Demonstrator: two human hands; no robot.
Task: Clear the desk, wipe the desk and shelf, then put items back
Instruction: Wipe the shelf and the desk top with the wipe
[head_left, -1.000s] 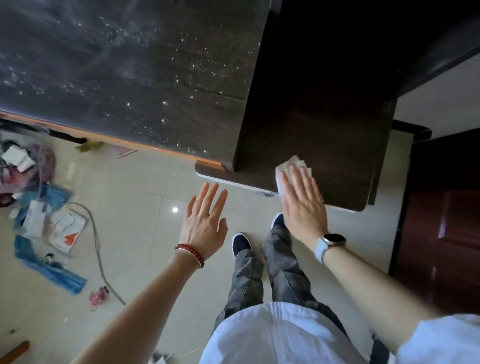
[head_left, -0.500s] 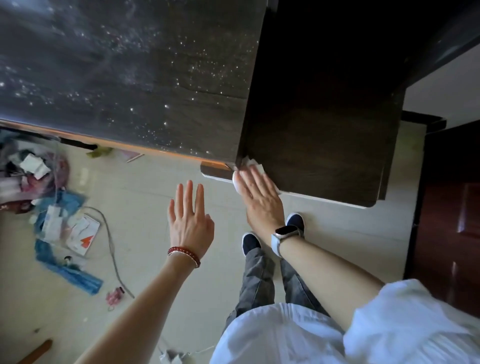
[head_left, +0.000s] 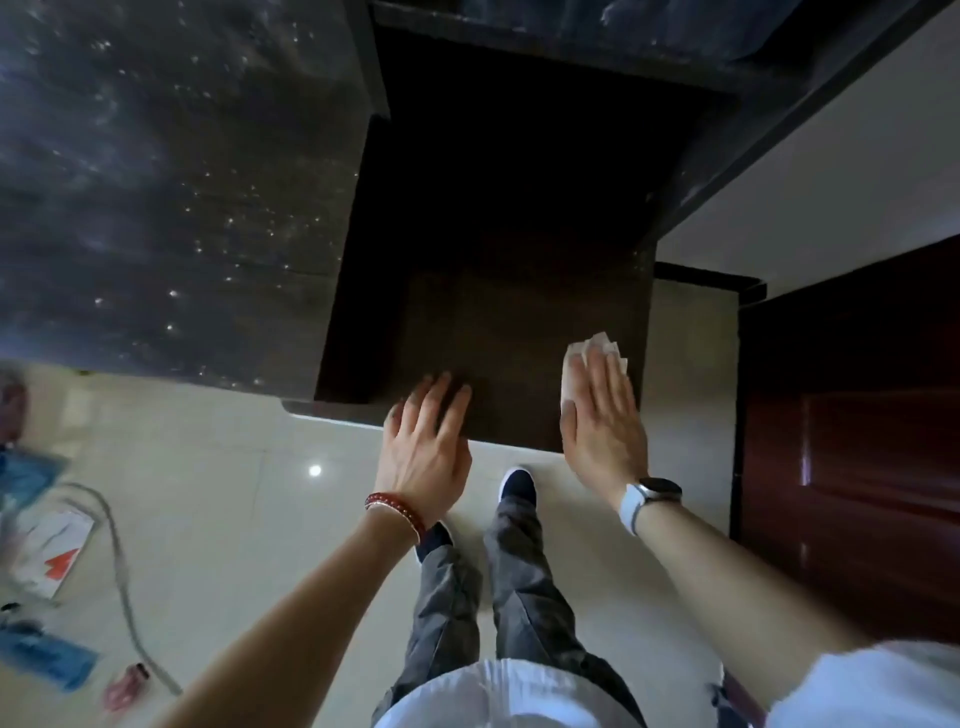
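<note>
A dark brown shelf board (head_left: 498, 332) juts out below the dusty black desk top (head_left: 171, 197). My right hand (head_left: 602, 421) lies flat on a white wipe (head_left: 592, 353) and presses it onto the board's right front corner. My left hand (head_left: 423, 441) rests with spread fingers on the board's front edge, holding nothing. Only the wipe's far and left edges show past my fingers.
Cleared items lie on the tiled floor at the left: a white packet with a red mark (head_left: 49, 556), blue cloth (head_left: 41, 657), a grey cable (head_left: 122, 587), a small pink object (head_left: 122, 686). A red-brown wooden door (head_left: 852, 441) stands at the right. My feet are under the board's edge.
My right hand slid the wipe from the board's left front corner to its right front corner. My left hand came down from mid-air onto the board's front edge.
</note>
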